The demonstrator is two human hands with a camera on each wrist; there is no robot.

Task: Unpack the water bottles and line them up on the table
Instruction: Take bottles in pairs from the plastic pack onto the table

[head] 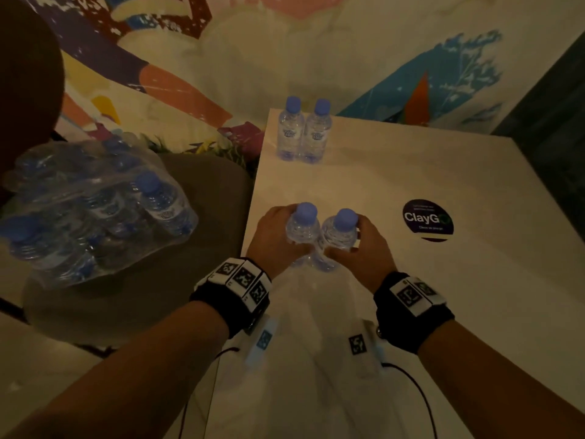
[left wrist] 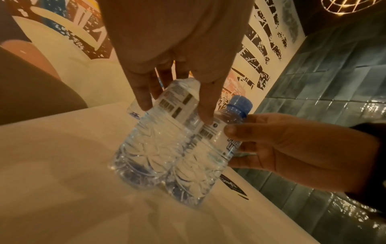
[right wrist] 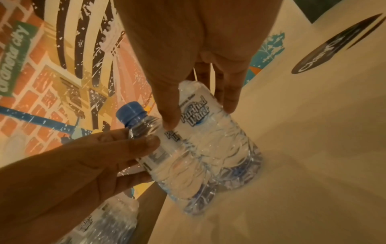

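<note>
Step in hand: setting down a second pair of bottles on the bench point(head: 411, 172); the bases look to be at or just touching the surface, though I cannot tell for sure.
Left hand point(head: 274, 231): fingers curled round the left bottle point(head: 302, 228), thumb and fingers on its label; gripping.
Right hand point(head: 364, 240): wrapped round the right bottle point(head: 340, 232) in the same way; gripping; the two bottles touch side by side, both upright or nearly so.
Placed already: two bottles point(head: 302, 131) stand upright, touching, at the far left corner of the bench; well apart from the pair in the hands.
Pack point(head: 91, 204): shrink-wrapped bundle, torn open, on a round seat point(head: 202, 198) left of the bench; several blue-capped bottles remain inside.
Progress: early, by my reckoning; four out, most still wrapped.
Next move calls for: bringing the held pair into line with the far pair, settling the bases flat before letting go; then a reach left into the pack.
Risk: light bottles tip if released tilted.
</note>
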